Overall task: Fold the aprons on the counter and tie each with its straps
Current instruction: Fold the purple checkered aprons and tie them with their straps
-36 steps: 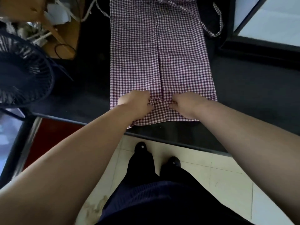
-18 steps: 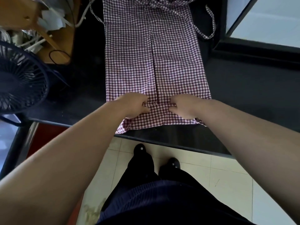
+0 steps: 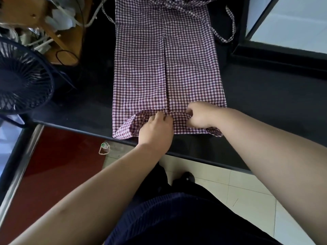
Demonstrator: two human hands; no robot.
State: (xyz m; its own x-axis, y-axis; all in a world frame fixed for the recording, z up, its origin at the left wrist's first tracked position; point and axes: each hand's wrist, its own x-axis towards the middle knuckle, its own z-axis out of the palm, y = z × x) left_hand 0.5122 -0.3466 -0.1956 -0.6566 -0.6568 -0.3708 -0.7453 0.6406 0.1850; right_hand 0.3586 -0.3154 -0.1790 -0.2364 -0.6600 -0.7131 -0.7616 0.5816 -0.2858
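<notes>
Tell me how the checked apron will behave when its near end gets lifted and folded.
Probably floppy: the apron sags and curls where the left hand and right hand grip its near edge. Likely light, since the thin cloth bunches in their grip. Its loose strap on the counter may trail or snag.

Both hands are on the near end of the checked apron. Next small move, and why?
Probably roll the gripped fold forward, away from the body, onto the flat cloth. The left hand and right hand both pinch a raised fold at the near end of the apron; the rest lies flat ahead, and the strap lies loose at the far end, so tying seems premature.
</notes>
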